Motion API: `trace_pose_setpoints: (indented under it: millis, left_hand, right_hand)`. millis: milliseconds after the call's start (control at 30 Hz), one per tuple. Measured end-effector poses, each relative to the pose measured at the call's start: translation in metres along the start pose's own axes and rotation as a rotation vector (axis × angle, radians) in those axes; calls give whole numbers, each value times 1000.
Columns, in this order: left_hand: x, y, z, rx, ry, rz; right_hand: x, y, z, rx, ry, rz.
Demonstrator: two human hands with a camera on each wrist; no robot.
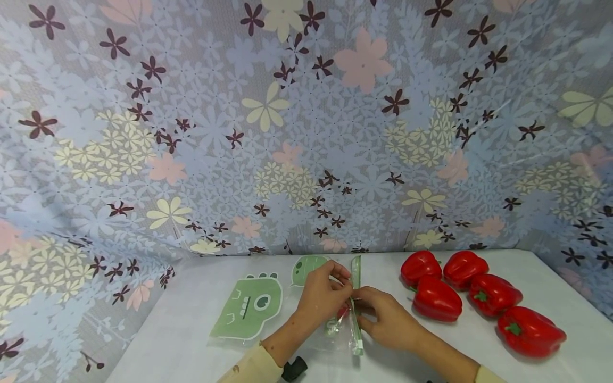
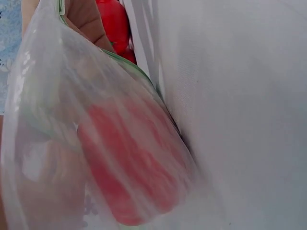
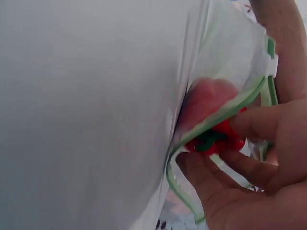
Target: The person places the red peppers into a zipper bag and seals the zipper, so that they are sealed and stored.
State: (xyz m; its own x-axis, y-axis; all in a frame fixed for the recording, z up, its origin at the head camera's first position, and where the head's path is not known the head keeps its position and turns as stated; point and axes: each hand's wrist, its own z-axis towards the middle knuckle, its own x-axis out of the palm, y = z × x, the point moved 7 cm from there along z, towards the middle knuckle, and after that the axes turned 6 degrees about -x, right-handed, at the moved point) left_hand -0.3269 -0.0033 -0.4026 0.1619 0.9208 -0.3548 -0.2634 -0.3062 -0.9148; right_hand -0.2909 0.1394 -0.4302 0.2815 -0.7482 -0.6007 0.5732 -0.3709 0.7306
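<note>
My left hand [image 1: 321, 290] pinches the green-edged mouth of a clear slider zip bag [image 1: 357, 324], held upright over the white table. Inside the bag sits a red bell pepper [image 2: 134, 163], blurred by the plastic in the left wrist view. At the bag's opening is my right hand [image 1: 383, 316]. In the right wrist view its thumb and fingers [image 3: 256, 122] hold the stem end of the red bell pepper [image 3: 235, 143], most of which lies inside the bag. A white slider [image 3: 271, 65] sits near one end of the green zip strip.
Several red bell peppers [image 1: 437, 299] lie at the right of the white table [image 1: 167, 330]. A flat bag with a green cartoon monster print [image 1: 249, 308] lies at the left. A black object [image 1: 294, 368] is near my left forearm. Flowered cloth [image 1: 306, 133] hangs behind.
</note>
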Motion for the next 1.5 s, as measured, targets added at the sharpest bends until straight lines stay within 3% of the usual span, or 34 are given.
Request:
trace_pose_setpoints:
  millis: [267, 467, 700, 967, 1333, 1500]
  left_hand:
    - [3, 1, 0, -18, 32, -55]
    - [5, 0, 1, -24, 34, -89]
    - [3, 2, 1, -35, 18, -67]
    - [3, 4, 1, -23, 17, -92]
    - [1, 5, 1, 10, -12, -57]
    - [-1, 5, 1, 3, -11, -48]
  right_hand:
    - [-23, 1, -5, 21, -47, -64]
    - [-47, 11, -11, -28, -101, -203]
    - [-71, 16, -17, -26, -92, -320]
    - [-98, 15, -25, 62, -93, -569]
    - [-121, -2, -34, 254, 9, -680]
    - [-126, -8, -36, 305, 18, -752]
